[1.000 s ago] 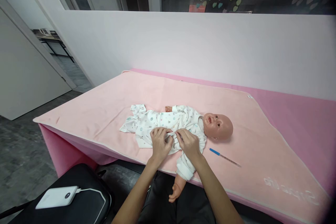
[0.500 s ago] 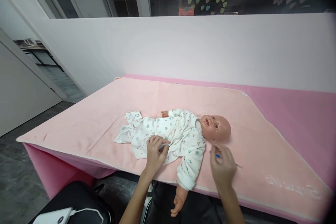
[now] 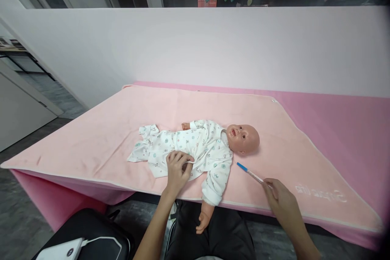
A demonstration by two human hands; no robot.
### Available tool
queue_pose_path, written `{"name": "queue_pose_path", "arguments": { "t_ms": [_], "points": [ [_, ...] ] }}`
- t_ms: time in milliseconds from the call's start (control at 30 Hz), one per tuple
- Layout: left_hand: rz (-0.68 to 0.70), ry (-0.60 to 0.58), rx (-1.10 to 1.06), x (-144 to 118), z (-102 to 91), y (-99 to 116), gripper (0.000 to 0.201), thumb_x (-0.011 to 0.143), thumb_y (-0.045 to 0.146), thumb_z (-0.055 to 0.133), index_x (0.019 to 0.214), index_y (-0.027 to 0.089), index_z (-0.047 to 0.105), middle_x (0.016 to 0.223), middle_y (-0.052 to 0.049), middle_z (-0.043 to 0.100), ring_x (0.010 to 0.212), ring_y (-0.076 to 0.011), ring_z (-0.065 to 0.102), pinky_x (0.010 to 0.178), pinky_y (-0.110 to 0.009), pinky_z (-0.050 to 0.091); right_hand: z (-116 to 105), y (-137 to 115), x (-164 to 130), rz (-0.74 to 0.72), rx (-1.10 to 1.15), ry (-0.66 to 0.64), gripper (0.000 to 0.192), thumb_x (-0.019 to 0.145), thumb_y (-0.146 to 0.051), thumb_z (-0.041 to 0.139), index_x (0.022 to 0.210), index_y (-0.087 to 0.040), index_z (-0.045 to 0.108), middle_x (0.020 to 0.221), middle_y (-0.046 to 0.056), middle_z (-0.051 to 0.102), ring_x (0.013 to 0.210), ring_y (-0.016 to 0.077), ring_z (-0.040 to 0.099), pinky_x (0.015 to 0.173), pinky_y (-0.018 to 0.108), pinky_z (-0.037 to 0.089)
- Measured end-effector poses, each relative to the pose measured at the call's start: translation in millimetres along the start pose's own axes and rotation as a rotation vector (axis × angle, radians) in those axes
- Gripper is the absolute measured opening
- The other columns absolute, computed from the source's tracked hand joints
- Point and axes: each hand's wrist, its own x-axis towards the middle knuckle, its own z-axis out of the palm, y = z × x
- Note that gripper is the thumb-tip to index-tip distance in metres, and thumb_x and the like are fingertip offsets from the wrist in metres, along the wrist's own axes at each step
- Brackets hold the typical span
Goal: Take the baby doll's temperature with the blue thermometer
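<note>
A baby doll (image 3: 243, 138) lies on its back with its head to the right, dressed in a white printed baby gown (image 3: 195, 142). At its near side my left hand (image 3: 178, 168) is closed, pinching the gown's edge near the waist. The doll's near arm (image 3: 204, 216) hangs over the table's front edge. To the right of the doll, my right hand (image 3: 282, 201) grips the end of a slim clear rod with a blue tip (image 3: 250, 174), which looks like a glass thermometer. The blue tip points up-left, toward the doll's shoulder, low over the blanket.
A peach blanket (image 3: 146, 105) covers much of the table, over a pink cloth (image 3: 344, 130). A white wall (image 3: 198, 48) stands behind. At lower left, a white device with a cable (image 3: 61, 250) rests on a black seat (image 3: 91, 227).
My right hand has moved from beside the doll's head to the right and toward me, with the rod now showing at full length. My left hand stays at the gown. The view has shifted slightly.
</note>
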Motion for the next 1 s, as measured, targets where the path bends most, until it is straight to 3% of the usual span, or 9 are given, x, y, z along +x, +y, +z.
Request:
{"name": "queue_pose_path", "arguments": {
  "t_ms": [67,200,333,433,600,800,1000],
  "points": [
    [-0.001,-0.01,-0.009,0,-1.0,1,0.013,0.082,0.02,0.046,0.081,0.023,0.06,0.086,-0.003,0.062,0.094,-0.0217,0.048,0.09,-0.04,0.03,-20,-16,4,0.122,0.212,-0.029,0.029,0.085,-0.048,0.046,0.087,-0.022,0.058,0.082,0.007,0.067,0.075,0.0215,0.064,0.061,0.032,0.052],
    [0.006,0.057,-0.019,-2,-0.9,0,0.021,0.085,0.03,0.047,0.101,0.022,0.058,0.098,-0.006,0.058,0.097,-0.0218,0.048,0.089,-0.039,0.032,-47,-44,17,0.194,0.676,0.091,0.035,0.087,-0.051,0.043,0.075,-0.02,0.056,0.068,0.005,0.059,0.06,0.0176,0.059,0.051,0.029,0.048],
    [0.02,0.141,0.003,-4,0.1,0,0.017,0.085,0.03,0.051,0.096,0.023,0.063,0.104,-0.006,0.056,0.102,-0.0214,0.048,0.092,-0.038,0.031,-44,-68,31,0.252,0.732,0.05,0.046,0.084,-0.051,0.05,0.052,-0.02,0.041,0.047,-0.003,0.037,0.041,0.0091,0.036,0.038,0.023,0.031],
    [0.02,0.169,0.013,-4,0.3,1,0.015,0.085,0.028,0.052,0.086,0.026,0.067,0.102,-0.004,0.058,0.101,-0.0206,0.048,0.092,-0.038,0.03,-34,-82,39,0.268,0.853,0.01,0.051,0.083,-0.051,0.051,0.048,-0.021,0.029,0.045,-0.006,0.025,0.039,0.0068,0.025,0.037,0.023,0.023],
    [-0.029,0.124,0.05,-1,1.5,1,0.015,0.085,0.029,0.054,0.091,0.028,0.068,0.101,-0.003,0.06,0.101,-0.0204,0.048,0.092,-0.039,0.029,-27,-99,49,0.25,0.914,-0.016,0.052,0.081,-0.052,0.054,0.049,-0.021,0.027,0.046,-0.007,0.021,0.041,0.0057,0.021,0.039,0.023,0.017],
    [-0.026,0.098,0.073,0,2.0,3,0.017,0.084,0.028,0.054,0.097,0.027,0.066,0.104,-0.004,0.061,0.103,-0.0219,0.048,0.092,-0.039,0.028,-37,-115,55,0.188,0.911,-0.021,0.053,0.082,-0.051,0.054,0.047,-0.02,0.03,0.045,-0.007,0.023,0.041,0.0051,0.021,0.041,0.023,0.016],
    [-0.095,0.174,0.015,-3,0.0,0,0.023,0.084,0.023,0.049,0.105,0.022,0.059,0.099,-0.004,0.063,0.097,-0.0218,0.05,0.089,-0.039,0.03,-36,-105,69,0.178,0.986,-0.224,0.053,0.081,-0.052,0.054,0.047,-0.021,0.027,0.042,-0.008,0.021,0.038,0.0043,0.018,0.038,0.023,0.014]
  ]
}}
